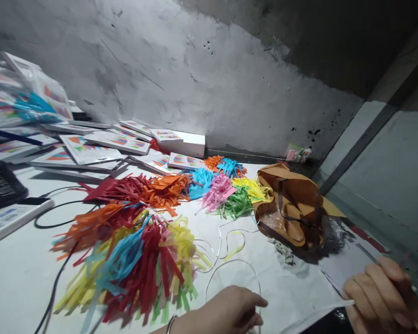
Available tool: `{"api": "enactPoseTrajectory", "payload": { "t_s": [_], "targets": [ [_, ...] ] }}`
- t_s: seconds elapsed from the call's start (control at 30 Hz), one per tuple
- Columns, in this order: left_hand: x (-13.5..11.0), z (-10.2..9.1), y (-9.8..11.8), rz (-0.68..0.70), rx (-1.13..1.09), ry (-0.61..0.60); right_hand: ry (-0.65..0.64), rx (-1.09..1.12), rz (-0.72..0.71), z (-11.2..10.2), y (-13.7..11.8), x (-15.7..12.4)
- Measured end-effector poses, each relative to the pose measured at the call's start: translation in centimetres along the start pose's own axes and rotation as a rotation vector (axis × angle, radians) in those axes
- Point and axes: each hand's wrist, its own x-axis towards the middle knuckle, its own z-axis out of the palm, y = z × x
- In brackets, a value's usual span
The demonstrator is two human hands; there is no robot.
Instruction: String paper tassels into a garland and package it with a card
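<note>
White cord (234, 260) loops at twelve o'clock from my left hand (235, 304)
Both hands curl, hold unclear, my right hand (379, 290) at three o'clock; slack cord could snag the tassels (139, 260) at ten

Tassels (153, 260) on tbl (17, 283) — boxes (183, 161) behind, bag (303, 192) R.

Looks like a small, makeshift craft workshop. Evidence: rough, pitted grey wall (181, 69), dark higher up on the right; white worktop (16, 278) spread with bunched, colourful fringed tassels (153, 260), loose string (230, 260), an open brown bag (303, 191), many near-identical printed flat boxes (116, 141).
</note>
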Motion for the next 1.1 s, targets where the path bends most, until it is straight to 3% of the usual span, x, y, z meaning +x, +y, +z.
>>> {"api": "enactPoseTrajectory", "payload": {
  "t_s": [0.2, 0.3, 0.43, 0.63, 0.77, 0.93, 1.03, 1.1],
  "targets": [
    [-1.6, -0.7, -2.0, -0.083, 0.014, 0.107, 0.055, 0.184, 0.053, -0.2, -0.5, -0.3],
    [-2.4, -0.9, -2.3, -0.089, 0.008, 0.1, 0.045, 0.239, 0.052, -0.5, -0.3, -0.5],
    [-2.4, 0.7, -2.4, -0.046, -0.009, 0.059, 0.039, 0.274, 0.009, 0.3, -0.6, -1.0],
    [-0.6, 3.7, -2.4, -0.052, 0.003, 0.309, 0.035, 0.248, 0.031, 2.1, -1.3, -1.6],
    [1.0, 4.0, -1.1, 0.016, 0.053, 0.247, 0.021, 0.243, 0.02, 2.1, -1.3, -2.2],
    [0.1, 2.2, -0.9, 0.034, 0.079, 0.287, 0.024, 0.147, 0.021, 0.3, -1.2, -2.1],
    [-3.7, -0.3, -2.9, 0.001, 0.082, 0.427, 0.108, 0.039, 0.025, -2.5, -0.1, -0.6],
    [-7.6, -2.7, -4.8, -0.047, 0.096, 0.645, 0.178, 0.008, 0.05, -5.0, 1.2, 1.0]
  ]
}}
